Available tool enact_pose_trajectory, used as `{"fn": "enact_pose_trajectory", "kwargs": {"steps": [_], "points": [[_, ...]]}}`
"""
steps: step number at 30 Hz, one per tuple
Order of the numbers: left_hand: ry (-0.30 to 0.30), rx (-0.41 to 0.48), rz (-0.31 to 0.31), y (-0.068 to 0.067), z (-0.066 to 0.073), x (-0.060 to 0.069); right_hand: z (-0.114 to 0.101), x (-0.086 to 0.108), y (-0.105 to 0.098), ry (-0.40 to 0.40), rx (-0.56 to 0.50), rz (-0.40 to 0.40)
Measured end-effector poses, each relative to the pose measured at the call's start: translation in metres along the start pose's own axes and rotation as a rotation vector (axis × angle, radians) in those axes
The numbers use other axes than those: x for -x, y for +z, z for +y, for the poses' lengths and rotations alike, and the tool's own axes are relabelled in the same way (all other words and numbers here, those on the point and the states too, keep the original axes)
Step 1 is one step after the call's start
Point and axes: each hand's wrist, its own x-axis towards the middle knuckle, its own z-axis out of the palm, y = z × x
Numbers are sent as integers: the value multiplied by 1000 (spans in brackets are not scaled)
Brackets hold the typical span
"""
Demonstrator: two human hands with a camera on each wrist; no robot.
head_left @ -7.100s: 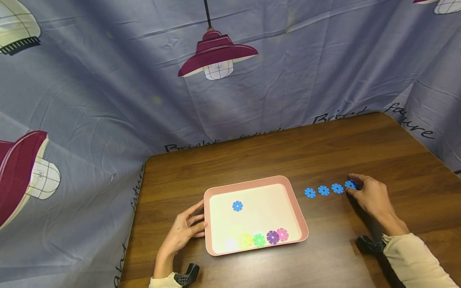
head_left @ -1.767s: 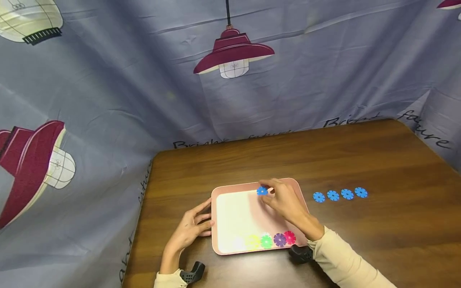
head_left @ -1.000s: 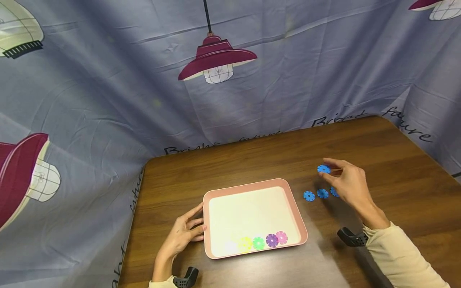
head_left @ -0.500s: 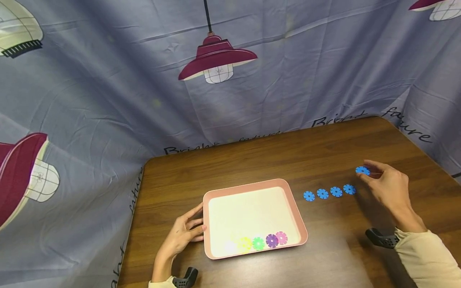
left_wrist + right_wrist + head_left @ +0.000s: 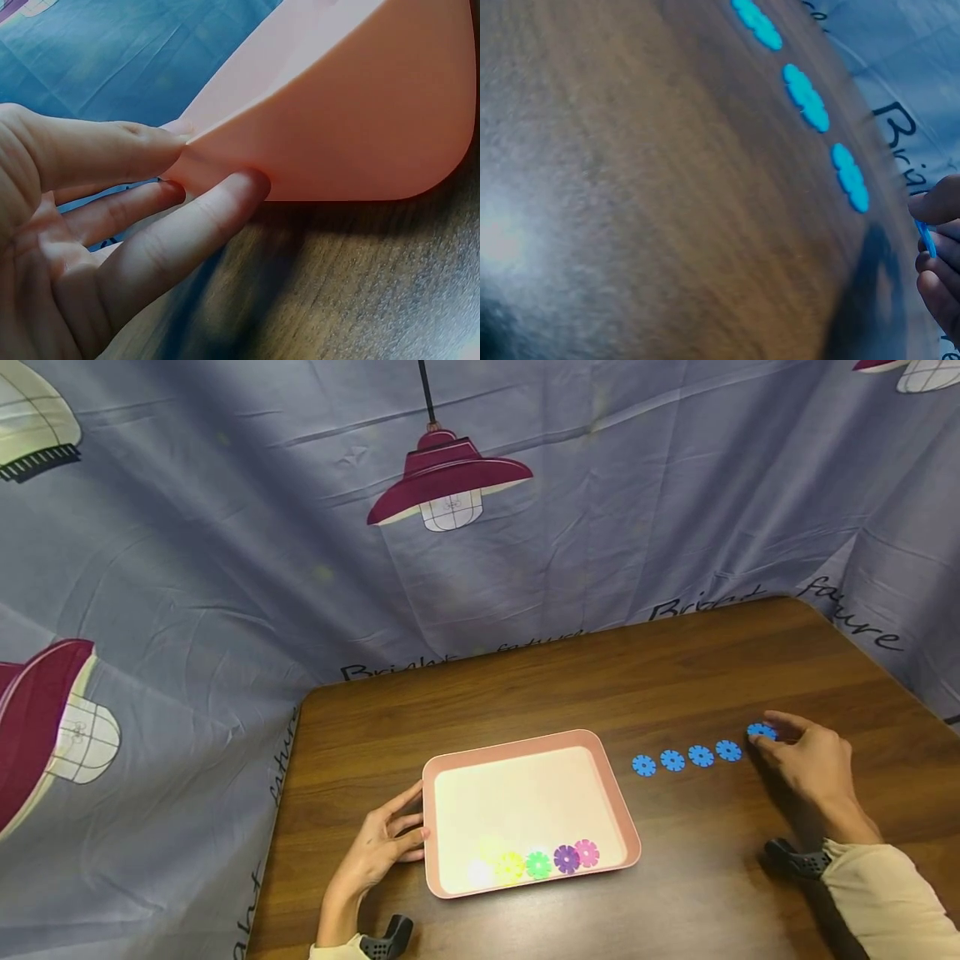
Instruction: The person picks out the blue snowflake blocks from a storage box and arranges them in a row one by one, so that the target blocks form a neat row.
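My right hand (image 5: 817, 768) pinches a blue snowflake building disc (image 5: 761, 732) between thumb and fingers, low over the table at the right end of a row. In the right wrist view that pinched disc (image 5: 926, 238) appears edge-on. Several matching blue discs (image 5: 701, 756) form the row, lying flat. My left hand (image 5: 378, 843) touches the left outer side of a pink-rimmed tray (image 5: 618, 802). In the left wrist view, extended fingers (image 5: 225, 202) press the tray's outer wall (image 5: 352, 127), and the thumb is at its rim.
Along the tray's near side lie a yellow disc (image 5: 511, 866), a green disc (image 5: 538, 864), a purple disc (image 5: 566, 859) and a pink disc (image 5: 587, 852). Glare whitens the tray's near-left corner. The brown wooden table (image 5: 480, 702) meets a grey-blue curtain (image 5: 600, 527) behind.
The right hand left the fourth row disc, took the blue disc from the tray and carried it right. In the last half second it has lowered. The left hand stays at the tray.
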Motion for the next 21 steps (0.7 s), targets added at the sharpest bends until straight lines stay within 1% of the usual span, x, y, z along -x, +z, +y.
{"fn": "enact_pose_trajectory", "kwargs": {"steps": [3,10,13,21], "points": [[-1,-3,1,0,0,1,1,2,3,-4,9,6],[-2,1,5,-2,0,3,3,4,9,-1,11,-30],[2,2,1,-2,-1,4,5,5,11,-2,13,-32],[-1,-8,4,-2,0,4,6,7,14,-44,30,-36]]}}
